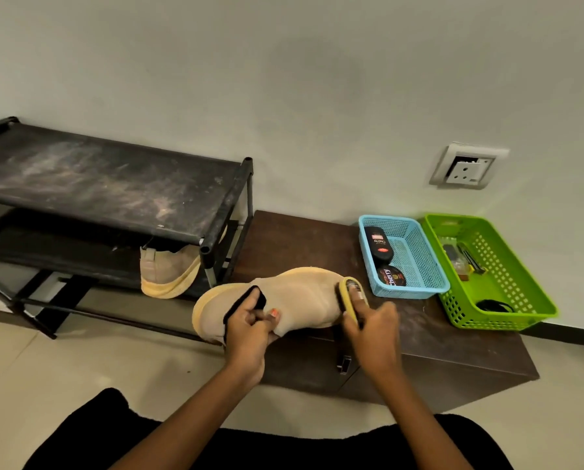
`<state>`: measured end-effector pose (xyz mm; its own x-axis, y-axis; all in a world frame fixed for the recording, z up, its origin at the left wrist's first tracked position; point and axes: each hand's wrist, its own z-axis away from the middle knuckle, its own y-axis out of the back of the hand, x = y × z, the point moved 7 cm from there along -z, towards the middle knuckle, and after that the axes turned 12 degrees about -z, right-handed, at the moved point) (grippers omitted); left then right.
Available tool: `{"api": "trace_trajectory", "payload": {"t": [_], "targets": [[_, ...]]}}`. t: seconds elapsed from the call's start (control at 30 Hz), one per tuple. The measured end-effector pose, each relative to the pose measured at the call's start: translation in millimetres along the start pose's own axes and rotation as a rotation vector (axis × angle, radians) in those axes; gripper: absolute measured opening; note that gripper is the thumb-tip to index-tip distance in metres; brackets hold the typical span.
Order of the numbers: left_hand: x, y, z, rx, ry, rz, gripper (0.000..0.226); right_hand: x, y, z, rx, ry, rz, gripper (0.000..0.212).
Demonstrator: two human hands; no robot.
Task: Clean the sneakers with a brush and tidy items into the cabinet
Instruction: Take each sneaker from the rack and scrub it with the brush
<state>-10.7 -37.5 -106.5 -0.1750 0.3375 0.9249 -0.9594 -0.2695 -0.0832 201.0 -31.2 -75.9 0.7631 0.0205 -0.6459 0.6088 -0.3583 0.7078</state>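
Observation:
A beige sneaker [300, 296] with a yellow sole lies on its side above the front of a low brown cabinet [436, 337]. My left hand [249, 330] grips it at the black-edged collar. My right hand [372, 327] holds a yellow brush [350, 295] pressed against the sneaker's toe end. The matching second sneaker [168, 273] rests on the lower shelf of a black shoe rack [114, 184] to the left.
A blue basket [419, 259] with a black polish bottle and a round polish tin stands on the cabinet. Beside it, a green basket [507, 286] holds small items. A wall socket [467, 167] sits above. The floor is pale tile.

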Motion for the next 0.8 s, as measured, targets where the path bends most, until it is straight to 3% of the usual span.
{"api": "trace_trajectory", "payload": {"t": [0.07, 0.2, 0.43, 0.63, 0.7, 0.8], "targets": [[-2.9, 2.4, 2.9, 0.038, -0.130, -0.231, 0.057, 10.1, 13.3, -8.8, 0.029, -0.088, -0.074, 0.048], [-6.6, 0.5, 15.0, 0.072, -0.300, -0.493, 0.045, -35.2, 21.7, -8.9, 0.001, 0.055, -0.217, 0.048], [-2.9, 5.7, 17.0, 0.087, -0.378, -0.577, 0.043, -86.5, -12.4, -5.6, -0.255, 0.196, -0.117, 0.051], [-0.8, 2.3, 14.5, 0.044, -0.351, -0.546, 0.044, 1.2, 38.5, -29.4, -0.002, -0.203, 0.132, 0.047], [0.7, 1.1, 12.9, 0.032, -0.356, -0.538, 0.043, -11.0, 35.5, -23.1, 0.001, -0.158, 0.039, 0.047], [-0.5, -0.4, 11.4, 0.039, -0.348, -0.523, 0.045, -48.7, 4.7, -9.5, -0.151, 0.018, -0.114, 0.051]]}}
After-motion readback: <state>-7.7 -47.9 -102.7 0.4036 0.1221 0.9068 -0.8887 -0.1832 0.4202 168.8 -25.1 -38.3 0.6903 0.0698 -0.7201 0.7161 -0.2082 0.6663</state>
